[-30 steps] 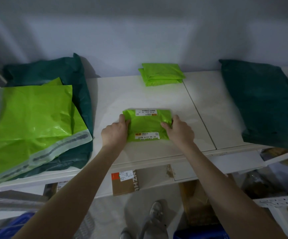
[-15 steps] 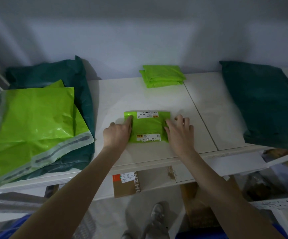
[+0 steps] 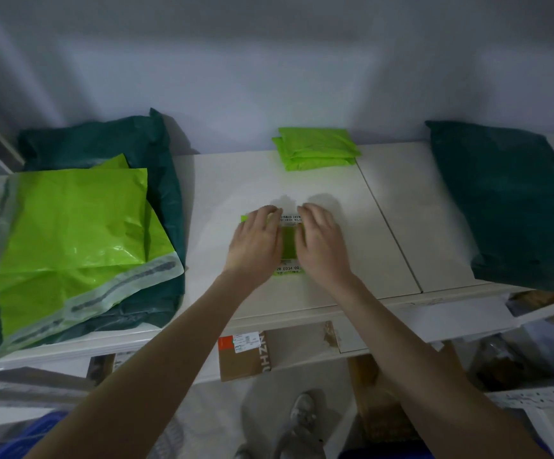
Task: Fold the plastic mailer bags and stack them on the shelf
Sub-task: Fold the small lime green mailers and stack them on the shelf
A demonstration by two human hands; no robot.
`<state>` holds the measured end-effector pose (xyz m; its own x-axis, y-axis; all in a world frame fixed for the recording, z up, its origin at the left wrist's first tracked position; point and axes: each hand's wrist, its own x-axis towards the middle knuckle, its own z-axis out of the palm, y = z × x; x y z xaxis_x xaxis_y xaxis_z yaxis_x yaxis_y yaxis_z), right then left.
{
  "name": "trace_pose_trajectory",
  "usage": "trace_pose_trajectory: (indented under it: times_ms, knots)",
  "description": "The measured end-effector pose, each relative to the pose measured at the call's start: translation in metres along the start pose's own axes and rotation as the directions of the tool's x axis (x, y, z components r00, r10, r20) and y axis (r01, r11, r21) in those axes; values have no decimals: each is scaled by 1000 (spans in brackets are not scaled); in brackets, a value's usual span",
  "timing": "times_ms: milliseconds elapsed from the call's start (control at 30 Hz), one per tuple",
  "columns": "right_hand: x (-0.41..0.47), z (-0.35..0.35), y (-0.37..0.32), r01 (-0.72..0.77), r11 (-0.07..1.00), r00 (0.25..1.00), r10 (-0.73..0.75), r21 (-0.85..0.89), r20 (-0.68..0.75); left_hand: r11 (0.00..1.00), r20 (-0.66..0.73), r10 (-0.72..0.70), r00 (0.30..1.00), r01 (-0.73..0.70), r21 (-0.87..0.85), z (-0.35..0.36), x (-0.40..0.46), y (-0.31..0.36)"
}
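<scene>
A folded lime-green mailer bag point(image 3: 289, 244) with white labels lies on the white shelf point(image 3: 229, 187), mostly covered by my hands. My left hand point(image 3: 257, 243) lies flat on its left half. My right hand point(image 3: 322, 243) presses flat on its right half. Only a narrow green strip and label ends show between them. A small stack of folded green mailers point(image 3: 315, 148) sits at the back by the wall. Unfolded green mailers point(image 3: 70, 233) lie flat at the left on a dark green bag point(image 3: 103, 140).
A second dark green bag point(image 3: 507, 203) fills the shelf's right end. Below the front edge are a cardboard box point(image 3: 245, 356) with a label, brown packages, a blue crate point(image 3: 20, 435) and my shoe point(image 3: 297, 422) on the floor.
Both hands moved inward from the mailer's side edges onto its top, covering most of it. The mailer itself stays in place.
</scene>
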<state>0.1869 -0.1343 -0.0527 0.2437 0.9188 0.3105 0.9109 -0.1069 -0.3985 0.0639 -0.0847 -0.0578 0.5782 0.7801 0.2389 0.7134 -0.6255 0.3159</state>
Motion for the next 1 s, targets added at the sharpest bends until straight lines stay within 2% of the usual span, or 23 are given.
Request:
trace_pose_trajectory:
  times_ms: [67,133,267,567,800,1000]
  knots:
    - [1,13,-1,80,995,988,-72,-56,133,996,99,52,994,-59,64,18,0,-4]
    - [-2,24,6,113,989,970,-89,-97,225,989,197,34,980,-61,133,32,-3,-12]
    - [-4,31,12,80,990,964,-47,-118,261,983,251,13,968,-59,175,36,-3,-14]
    - [-3,30,9,56,981,962,-4,-183,273,996,172,-32,985,18,83,20,-2,-6]
    - [4,31,15,84,982,953,-31,-167,301,994,207,-106,973,97,54,16,1,-2]
    - [4,27,15,73,983,946,-15,-166,325,994,212,-98,972,86,65,20,0,-3]
